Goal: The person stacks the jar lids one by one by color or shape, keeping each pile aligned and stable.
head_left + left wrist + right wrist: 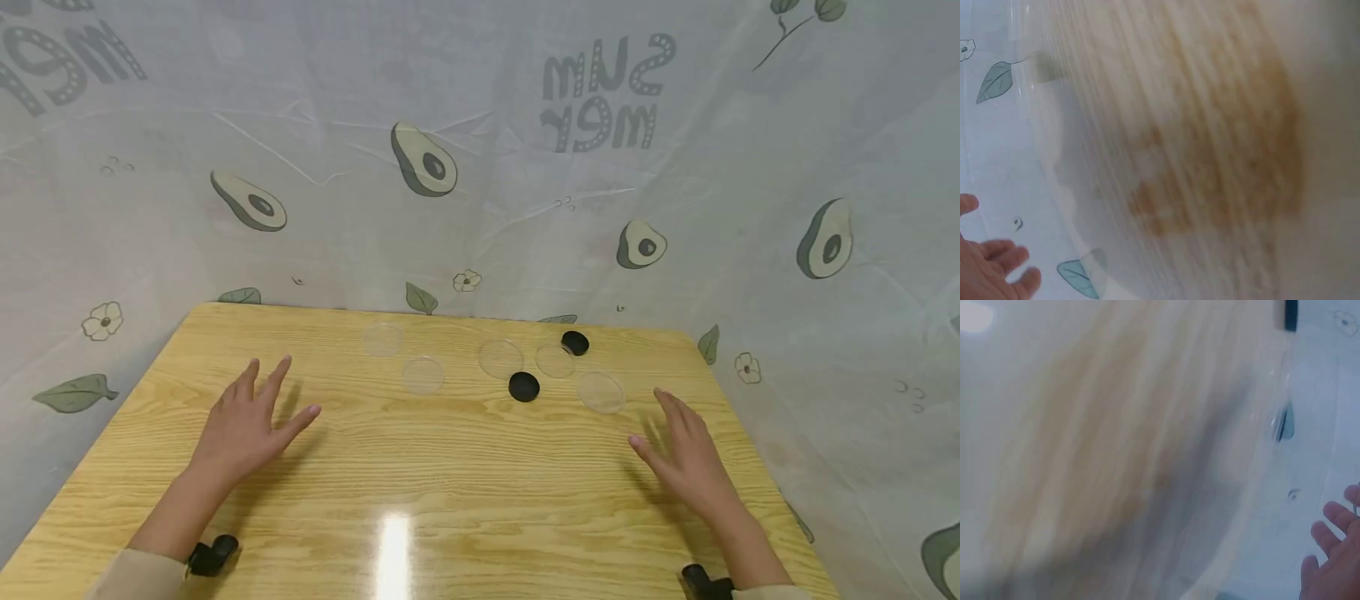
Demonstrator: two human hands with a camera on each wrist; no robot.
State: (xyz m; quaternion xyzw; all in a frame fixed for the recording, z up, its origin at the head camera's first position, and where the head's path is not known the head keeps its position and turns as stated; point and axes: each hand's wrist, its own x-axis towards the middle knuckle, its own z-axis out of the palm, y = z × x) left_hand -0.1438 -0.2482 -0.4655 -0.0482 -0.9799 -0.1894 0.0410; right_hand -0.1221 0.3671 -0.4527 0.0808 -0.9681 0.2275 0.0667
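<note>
Waiting seems the step, with left grip (243, 421) and right grip (692, 465) spread and empty, so taking clear circles (601, 392) or black circles (523, 387) far back on the surface (480, 475) calls for reaching in.

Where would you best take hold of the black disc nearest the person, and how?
I'd probably pinch the black disc by its left and right edges, coming from above on the near side. It looks round and flat on the table, with bare wood on that side, while two clear discs sit close to its far edge.
</note>
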